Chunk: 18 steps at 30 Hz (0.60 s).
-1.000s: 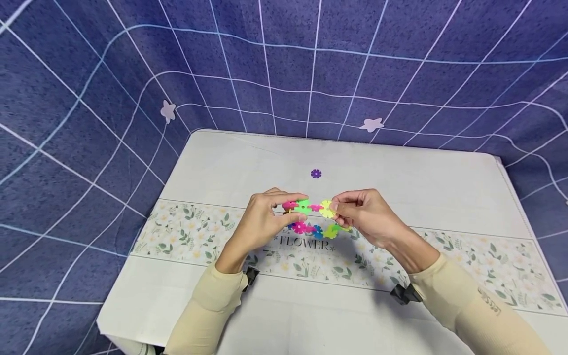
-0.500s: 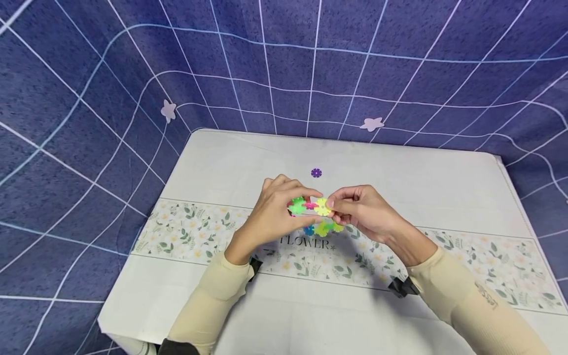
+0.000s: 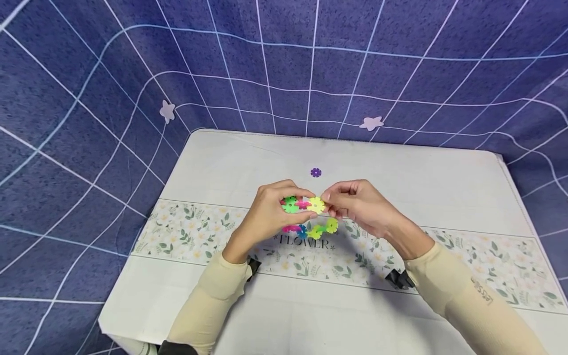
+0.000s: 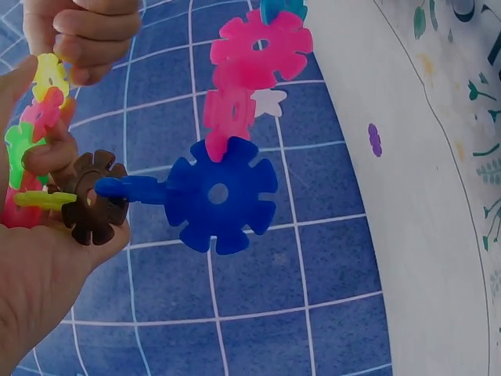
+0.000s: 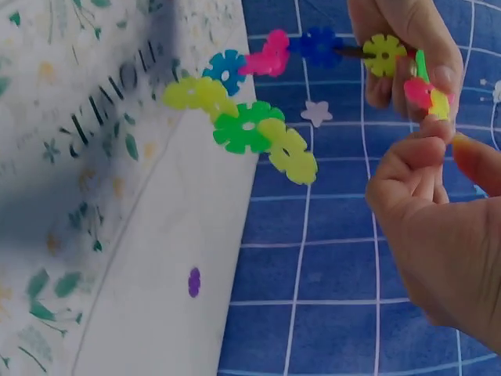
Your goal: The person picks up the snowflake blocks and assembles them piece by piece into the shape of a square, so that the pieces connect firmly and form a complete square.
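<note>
A chain of interlocking plastic snowflake discs hangs in a loop from my hands over the table. My left hand grips its upper part, fingers and thumb around a green disc. A pink disc links that one to a yellow disc at the chain's end. My right hand pinches the yellow disc's outer edge with its fingertips. Brown, blue and pink discs run on from the left palm. At the other end, a green disc joins a yellow-green disc.
A single purple snowflake disc lies on the white table beyond the hands. A floral strip printed with FLOWER crosses the tabletop. Blue grid-patterned cloth hangs behind and to the left.
Both hands have shifted slightly left with the chain. The left fingers have slid along it towards the yellow disc, and the right fingertips now sit farther out on that disc's edge.
</note>
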{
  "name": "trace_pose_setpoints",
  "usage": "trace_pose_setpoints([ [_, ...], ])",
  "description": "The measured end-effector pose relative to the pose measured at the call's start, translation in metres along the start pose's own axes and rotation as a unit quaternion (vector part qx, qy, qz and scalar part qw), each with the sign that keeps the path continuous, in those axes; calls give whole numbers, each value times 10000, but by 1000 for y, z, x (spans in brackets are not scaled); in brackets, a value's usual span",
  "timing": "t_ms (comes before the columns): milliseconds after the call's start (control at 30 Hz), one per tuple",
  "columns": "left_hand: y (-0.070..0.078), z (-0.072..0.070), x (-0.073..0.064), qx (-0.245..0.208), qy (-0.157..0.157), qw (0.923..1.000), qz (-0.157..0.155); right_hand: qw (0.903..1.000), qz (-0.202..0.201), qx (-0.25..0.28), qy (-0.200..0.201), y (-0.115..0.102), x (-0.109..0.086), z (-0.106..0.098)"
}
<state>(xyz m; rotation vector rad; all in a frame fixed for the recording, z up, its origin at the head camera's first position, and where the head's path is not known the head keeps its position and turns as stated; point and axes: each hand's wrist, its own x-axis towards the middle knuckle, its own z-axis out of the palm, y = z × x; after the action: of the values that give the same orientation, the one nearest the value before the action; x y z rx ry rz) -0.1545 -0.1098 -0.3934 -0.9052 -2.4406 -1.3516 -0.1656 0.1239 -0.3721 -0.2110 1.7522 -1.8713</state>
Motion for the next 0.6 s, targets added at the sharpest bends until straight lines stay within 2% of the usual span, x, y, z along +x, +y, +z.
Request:
trace_pose_setpoints([
  [133, -1, -6, -2, -48, 79, 9999, -113, 9981, -352, -175, 475, 2, 9, -12],
  [200, -1, -10, -3, -16, 85, 9998, -165, 9958, -396, -370, 742, 6, 19, -20],
  [267, 0, -14, -4, 24, 53, 9997, -240, 9915, -341, -768, 993, 14, 32, -29],
  [333, -1, -16, -5, 61, 23, 9996, -283, 9832, -247, -1309, 1246, 26, 48, -38],
  [367, -1, -16, -6, 78, 3, 9995, -297, 9761, -203, -1672, 1374, 32, 57, -43],
  [433, -2, -17, -6, 83, -12, 9994, -333, 9538, -184, -2538, 1598, 45, 75, -52],
  [533, -4, -16, -7, 21, 90, 9992, -377, 9064, -283, -3829, 1763, 62, 103, -59],
  [600, -5, -16, -8, -54, 186, 9990, -406, 8750, -394, -4483, 1786, 71, 121, -61],
])
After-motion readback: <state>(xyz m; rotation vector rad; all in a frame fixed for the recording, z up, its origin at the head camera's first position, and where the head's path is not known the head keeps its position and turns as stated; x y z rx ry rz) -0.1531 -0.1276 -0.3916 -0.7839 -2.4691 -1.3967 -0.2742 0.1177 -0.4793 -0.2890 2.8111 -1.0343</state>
